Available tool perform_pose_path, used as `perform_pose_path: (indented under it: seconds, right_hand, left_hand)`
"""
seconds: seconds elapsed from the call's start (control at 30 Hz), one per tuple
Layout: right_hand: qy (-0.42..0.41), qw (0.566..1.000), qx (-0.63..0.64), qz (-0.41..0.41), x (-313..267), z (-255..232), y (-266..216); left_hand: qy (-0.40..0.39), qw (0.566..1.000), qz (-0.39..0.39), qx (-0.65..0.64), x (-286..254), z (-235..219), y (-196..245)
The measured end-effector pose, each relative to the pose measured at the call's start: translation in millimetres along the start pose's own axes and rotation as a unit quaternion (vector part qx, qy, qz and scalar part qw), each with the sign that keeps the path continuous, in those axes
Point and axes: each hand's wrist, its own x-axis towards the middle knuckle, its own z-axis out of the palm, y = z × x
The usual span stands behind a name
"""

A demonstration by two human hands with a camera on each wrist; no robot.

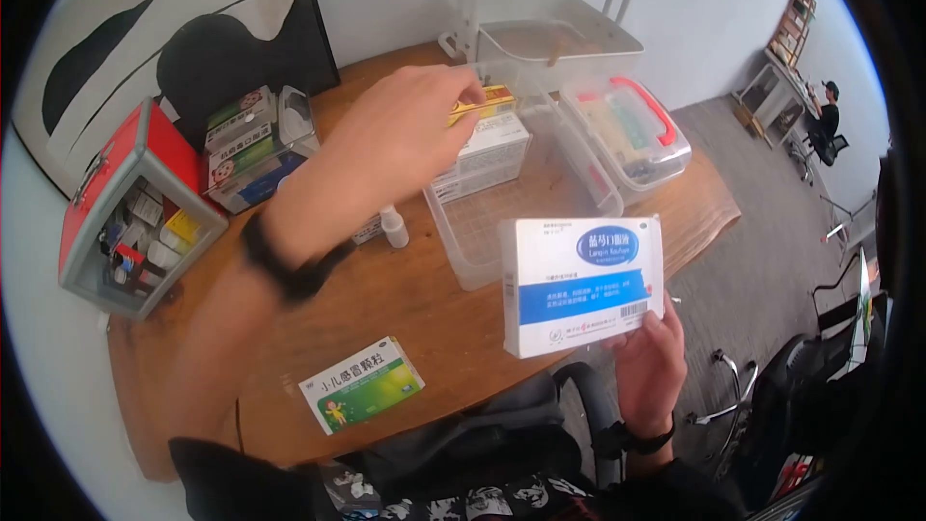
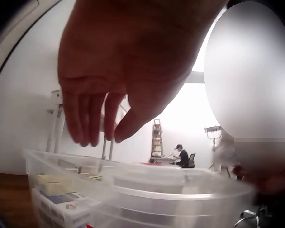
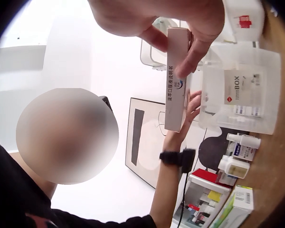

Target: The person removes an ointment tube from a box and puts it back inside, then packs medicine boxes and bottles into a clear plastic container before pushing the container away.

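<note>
My right hand (image 1: 651,367) pinches a white and blue medicine box (image 1: 579,304) by its lower corner, above the table's front edge. In the right wrist view that box (image 3: 177,109) shows a narrow printed side between thumb and fingers. My left hand (image 1: 395,135) is over the clear plastic bin (image 1: 463,256), fingers bent downward. The left wrist view shows this hand (image 2: 118,66) above the bin's rim with nothing in its fingers. A yellow box (image 1: 499,96) and a white box (image 1: 497,154) are inside the bin. A green and white box (image 1: 362,386) lies on the table.
A lidded clear box (image 1: 627,140) with a red handle stands right of the bin. Left are a red and grey cabinet (image 1: 145,203), stacked medicine boxes (image 1: 236,159) and a small white bottle (image 1: 394,228). A white rack (image 1: 559,39) stands behind; a person (image 1: 825,116) sits far off.
</note>
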Motion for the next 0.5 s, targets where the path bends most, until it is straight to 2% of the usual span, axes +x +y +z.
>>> perform_pose_path:
  seconds: [0.03,0.1,0.27,0.43,0.5]
  right_hand:
    - [0.007,1.000,-0.009,-0.008,-2.5,-1.1,-2.2]
    - [0.005,1.000,-0.024,-0.013,-6.7,-4.7,-12.0]
    - [0.013,0.999,-0.045,-0.015,-9.1,-24.9,-30.1]
    - [-0.037,0.998,-0.049,-0.007,27.1,-9.9,-56.2]
    - [-0.064,0.997,-0.046,0.003,53.1,1.7,-66.8]
  left_hand:
    - [-0.002,0.997,0.012,0.073,18.0,17.3,-14.3]
    - [-0.104,0.977,-0.106,0.150,47.4,36.8,-20.7]
    - [-0.086,0.965,-0.105,0.226,49.6,78.0,-37.9]
    - [-0.099,0.951,-0.109,0.273,41.4,73.5,-33.1]
    - [0.024,0.963,-0.096,0.250,37.5,75.5,-40.7]
